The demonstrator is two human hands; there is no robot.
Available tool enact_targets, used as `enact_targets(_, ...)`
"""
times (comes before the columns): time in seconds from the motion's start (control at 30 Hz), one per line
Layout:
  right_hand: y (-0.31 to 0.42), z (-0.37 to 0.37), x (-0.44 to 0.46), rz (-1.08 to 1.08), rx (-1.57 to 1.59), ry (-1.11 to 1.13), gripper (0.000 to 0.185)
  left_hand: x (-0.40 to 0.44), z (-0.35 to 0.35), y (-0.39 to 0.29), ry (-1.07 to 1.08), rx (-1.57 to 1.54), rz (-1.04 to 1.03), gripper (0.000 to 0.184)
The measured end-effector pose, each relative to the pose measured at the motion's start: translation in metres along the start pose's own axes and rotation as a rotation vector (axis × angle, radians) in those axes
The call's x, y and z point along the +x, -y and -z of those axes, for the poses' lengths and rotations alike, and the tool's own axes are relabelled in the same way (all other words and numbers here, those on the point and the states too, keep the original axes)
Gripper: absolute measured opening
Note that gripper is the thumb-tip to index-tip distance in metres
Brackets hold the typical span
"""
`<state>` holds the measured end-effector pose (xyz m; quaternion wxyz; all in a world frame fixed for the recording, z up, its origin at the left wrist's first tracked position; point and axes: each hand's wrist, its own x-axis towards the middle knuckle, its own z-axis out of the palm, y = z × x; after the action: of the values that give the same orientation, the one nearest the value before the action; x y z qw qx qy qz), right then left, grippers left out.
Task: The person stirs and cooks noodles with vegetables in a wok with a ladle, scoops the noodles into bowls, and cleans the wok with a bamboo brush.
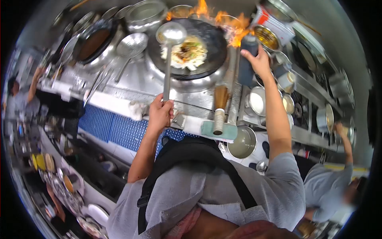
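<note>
My left hand (pixel 160 113) is closed round the long handle of a metal ladle (pixel 172 34), whose bowl hangs over the left part of the wok (pixel 217 47). Noodle-like food (pixel 185 52) with brown sauce and green bits lies in the wok. To the right of the wok, my right hand (pixel 258 61) grips a dark squeeze bottle (pixel 246 65) with a black top. Flames (pixel 229 22) rise behind the wok and close to the bottle's top. A bamboo wok brush (pixel 220 107) lies between my forearms, near the stove's front edge.
A perforated skimmer (pixel 132 44) and a second wok (pixel 93 44) are on the left. Seasoning containers (pixel 258 99) and a bowl of yellow oil (pixel 266 36) line the right. A pot (pixel 242 142) stands below the counter edge. Co-workers (pixel 332 187) stand at both sides.
</note>
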<state>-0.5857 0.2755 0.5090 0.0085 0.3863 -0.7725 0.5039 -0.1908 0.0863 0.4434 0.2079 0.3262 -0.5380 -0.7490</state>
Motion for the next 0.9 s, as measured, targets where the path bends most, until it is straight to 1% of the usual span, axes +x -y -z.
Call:
enact_targets(0.03,0.012,0.026,-0.001,-0.003,0.06,-0.092,0.061,0.004,-0.006,0.003,0.008,0.016,0.026,0.028)
enact_targets(0.1,0.006,0.084,0.008,0.029,0.027,-0.282,0.063,0.01,-0.016,0.009,0.045,0.055,0.074,0.032)
enact_targets(0.17,-0.001,0.15,0.022,0.099,-0.057,-0.41,0.064,0.011,-0.032,0.012,0.019,0.079,0.096,0.03)
enact_targets(0.23,-0.02,0.211,0.036,0.11,-0.177,-0.476,0.066,0.017,-0.042,0.024,0.028,0.093,0.1,0.028)
enact_targets(0.27,-0.012,0.233,0.034,0.042,-0.327,-0.523,0.067,0.017,-0.045,0.03,0.019,0.097,0.106,0.027)
enact_targets(0.3,0.01,0.234,0.03,0.11,-0.138,-0.556,0.059,0.016,-0.048,0.033,0.027,0.113,0.116,0.027)
enact_targets(0.37,-0.041,0.279,0.035,-0.025,-0.532,-0.586,0.072,0.018,-0.057,0.037,0.04,0.137,0.123,0.026)
enact_targets(0.4,-0.067,0.293,0.033,-0.029,-0.532,-0.605,0.074,0.014,-0.064,0.034,0.049,0.111,0.145,0.024)
enact_targets(0.47,-0.118,0.303,0.029,-0.027,-0.528,-0.634,0.078,0.013,-0.065,0.04,0.064,0.106,0.135,0.025)
enact_targets(0.5,-0.136,0.303,0.024,-0.069,-0.512,-0.651,0.079,0.011,-0.067,0.043,0.071,0.105,0.137,0.025)
enact_targets(0.57,-0.193,0.304,0.016,-0.101,-0.462,-0.645,0.076,0.007,-0.075,0.04,0.049,0.121,0.154,0.024)
enact_targets(0.63,-0.227,0.298,0.005,-0.305,-0.335,-0.555,0.074,0.001,-0.08,0.035,0.039,0.137,0.169,0.023)
enact_targets(0.67,-0.25,0.295,0.001,-0.369,-0.312,-0.504,0.073,-0.001,-0.081,0.034,0.027,0.142,0.17,0.022)
enact_targets(0.7,-0.262,0.288,-0.004,-0.382,-0.329,-0.447,0.075,-0.003,-0.082,0.034,0.015,0.147,0.169,0.021)
enact_targets(0.77,-0.279,0.276,-0.013,-0.435,-0.283,-0.344,0.073,-0.004,-0.082,0.032,-0.005,0.152,0.174,0.02)
enact_targets(0.87,-0.349,0.275,-0.021,-0.257,-0.073,-0.197,0.071,-0.004,-0.074,0.03,-0.021,0.139,0.2,0.02)
enact_targets(0.9,-0.339,0.273,-0.027,-0.248,-0.058,-0.26,0.066,-0.005,-0.072,0.029,-0.018,0.121,0.202,0.021)
